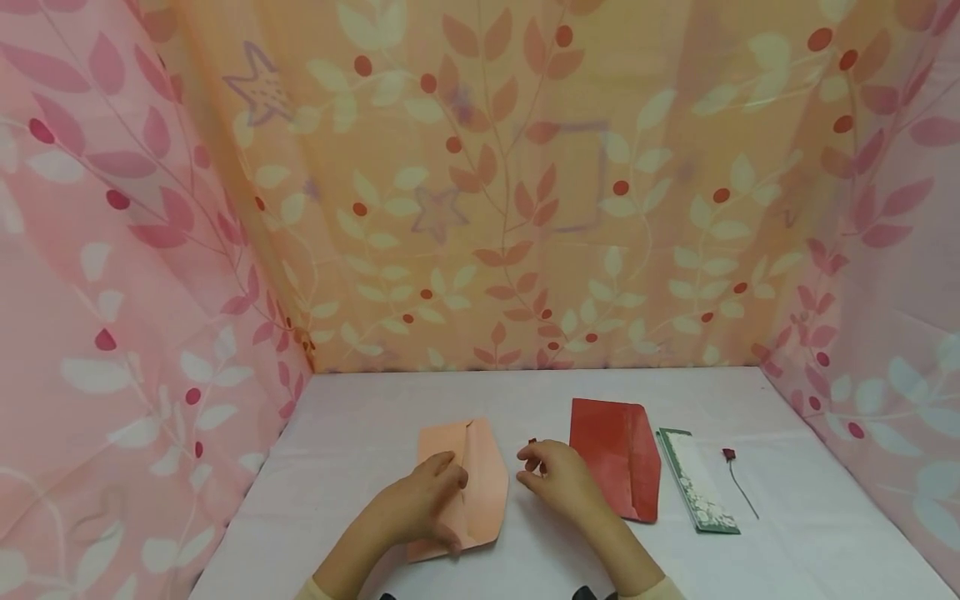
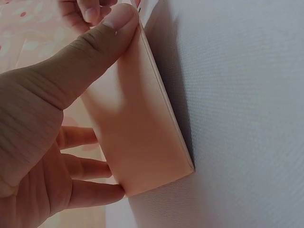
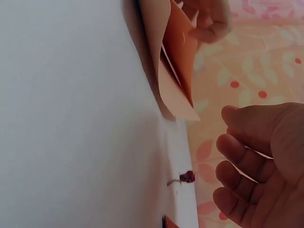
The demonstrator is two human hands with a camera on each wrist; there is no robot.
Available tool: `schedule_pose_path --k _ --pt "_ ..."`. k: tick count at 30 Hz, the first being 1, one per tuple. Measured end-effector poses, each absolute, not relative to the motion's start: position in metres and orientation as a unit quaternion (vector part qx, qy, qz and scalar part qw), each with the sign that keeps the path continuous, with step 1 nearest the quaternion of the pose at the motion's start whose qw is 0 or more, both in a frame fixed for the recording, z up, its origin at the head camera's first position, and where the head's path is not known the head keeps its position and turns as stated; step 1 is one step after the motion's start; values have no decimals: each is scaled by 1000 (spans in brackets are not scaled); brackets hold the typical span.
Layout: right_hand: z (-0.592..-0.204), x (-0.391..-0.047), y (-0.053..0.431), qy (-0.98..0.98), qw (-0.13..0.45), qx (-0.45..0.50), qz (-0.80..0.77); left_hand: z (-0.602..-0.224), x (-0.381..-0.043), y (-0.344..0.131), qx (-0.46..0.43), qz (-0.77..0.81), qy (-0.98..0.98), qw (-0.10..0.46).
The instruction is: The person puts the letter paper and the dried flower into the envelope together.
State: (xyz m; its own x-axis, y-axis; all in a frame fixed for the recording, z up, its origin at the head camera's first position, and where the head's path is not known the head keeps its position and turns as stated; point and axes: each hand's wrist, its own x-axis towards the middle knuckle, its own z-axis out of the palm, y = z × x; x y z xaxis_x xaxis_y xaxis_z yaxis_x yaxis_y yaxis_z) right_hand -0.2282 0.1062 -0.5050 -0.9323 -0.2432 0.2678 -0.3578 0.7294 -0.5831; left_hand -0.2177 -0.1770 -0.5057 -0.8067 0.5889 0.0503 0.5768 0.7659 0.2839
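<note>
A peach paper envelope (image 1: 487, 487) lies on the table with its flap side to the right. My left hand (image 1: 427, 504) holds it, the thumb (image 2: 90, 59) on one side and the other fingers at another edge. In the right wrist view the envelope (image 3: 183, 42) gapes, and a thin white edge shows inside. My right hand (image 1: 562, 479) hovers between this envelope and a red envelope (image 1: 611, 458), fingers loosely bent around nothing. Just beyond the right fingertips is a small dried red rose (image 3: 187, 176), mostly hidden by that hand in the head view.
To the right of the red envelope lie a green-edged card with white flowers (image 1: 697, 483) and another dried rose (image 1: 730, 456) with a thin stem. White cloth covers the table (image 1: 337, 450). Patterned curtains (image 1: 487, 183) hang at the back and both sides.
</note>
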Motion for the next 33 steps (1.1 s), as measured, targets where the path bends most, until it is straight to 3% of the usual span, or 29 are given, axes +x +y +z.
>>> schedule_pose_path --k 13,33 --pt "-512 -236 125 -958 43 50 277 -503 -216 -177 307 149 940 27" --pt "-540 -242 121 -964 111 40 238 -506 -216 -177 313 144 939 18"
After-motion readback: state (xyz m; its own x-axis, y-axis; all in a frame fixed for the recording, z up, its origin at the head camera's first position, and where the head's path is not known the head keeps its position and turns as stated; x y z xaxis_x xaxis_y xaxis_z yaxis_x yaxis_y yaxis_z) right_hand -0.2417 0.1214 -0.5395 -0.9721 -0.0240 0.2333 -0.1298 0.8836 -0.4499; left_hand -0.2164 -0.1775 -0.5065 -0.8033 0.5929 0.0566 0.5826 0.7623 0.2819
